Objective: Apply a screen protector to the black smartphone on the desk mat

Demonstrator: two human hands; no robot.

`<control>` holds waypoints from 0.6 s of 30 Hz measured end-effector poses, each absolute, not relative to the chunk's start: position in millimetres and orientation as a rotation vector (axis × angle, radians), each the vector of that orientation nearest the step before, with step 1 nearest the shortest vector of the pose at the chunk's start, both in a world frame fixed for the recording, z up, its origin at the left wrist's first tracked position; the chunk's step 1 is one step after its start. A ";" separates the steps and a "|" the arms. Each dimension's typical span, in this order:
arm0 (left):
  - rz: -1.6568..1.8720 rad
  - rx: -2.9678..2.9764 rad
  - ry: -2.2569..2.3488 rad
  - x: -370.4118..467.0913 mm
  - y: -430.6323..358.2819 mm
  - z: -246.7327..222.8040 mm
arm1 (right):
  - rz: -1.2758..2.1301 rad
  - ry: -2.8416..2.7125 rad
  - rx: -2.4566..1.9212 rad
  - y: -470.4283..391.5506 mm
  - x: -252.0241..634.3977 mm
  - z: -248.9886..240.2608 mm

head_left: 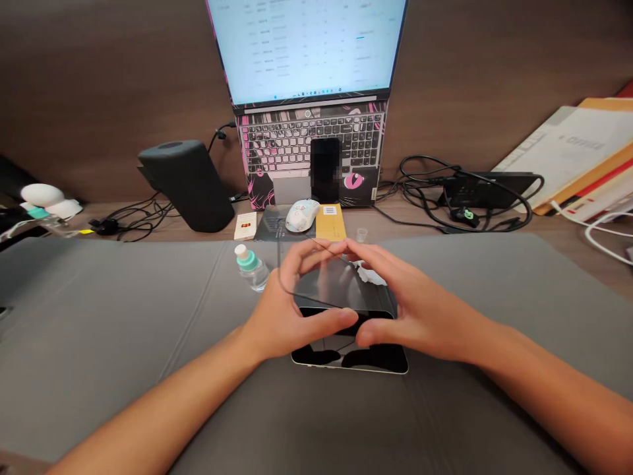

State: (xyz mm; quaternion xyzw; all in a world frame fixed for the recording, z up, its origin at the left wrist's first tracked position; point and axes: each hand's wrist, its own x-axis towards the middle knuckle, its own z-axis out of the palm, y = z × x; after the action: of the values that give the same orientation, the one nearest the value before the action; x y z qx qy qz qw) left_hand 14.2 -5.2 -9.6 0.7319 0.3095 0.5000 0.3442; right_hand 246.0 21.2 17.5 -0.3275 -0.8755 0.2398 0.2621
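A clear sheet (336, 284) with rounded corners, like a screen protector, is held tilted above a dark-screened tablet (331, 356). My left hand (289, 310) is closed on its left part, the thumb at the near edge and the fingers at the far side. My right hand (410, 303) curves round the right part with its thumb close to the left thumb and its fingertips meeting the left ones. The tablet lies face up on the grey mat, its middle partly covered by my hands. A crumpled white tissue (370, 274) shows behind my right fingers.
A small spray bottle (251, 267) stands left of my left hand. Beyond are a mouse (302, 216), a phone (326, 168) leaning on a laptop (281, 142), and a black speaker-like box (190, 185). Cables (420, 198) and stacked books (583, 158) lie right.
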 end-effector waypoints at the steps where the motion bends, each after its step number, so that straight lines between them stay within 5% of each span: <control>1: 1.296 1.896 0.775 13.3 -5.1 -9.0 | 0.625 -2.392 -0.900 20.9 245.9 17.3; 13: 1.415 1.880 0.810 -5.1 3.3 -15.0 | 0.477 -2.564 -0.986 35.9 276.6 39.4; 18: 1.143 2.184 0.828 -17.3 -15.5 -9.3 | 0.442 -2.633 -0.998 18.7 296.1 20.0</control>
State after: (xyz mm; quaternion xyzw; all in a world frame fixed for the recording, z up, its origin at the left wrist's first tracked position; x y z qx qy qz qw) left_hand -17.3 -15.5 -9.3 0.8093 0.3068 0.4236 0.2672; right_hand 296.1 18.7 20.0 -0.3465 -0.9139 0.1534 0.1454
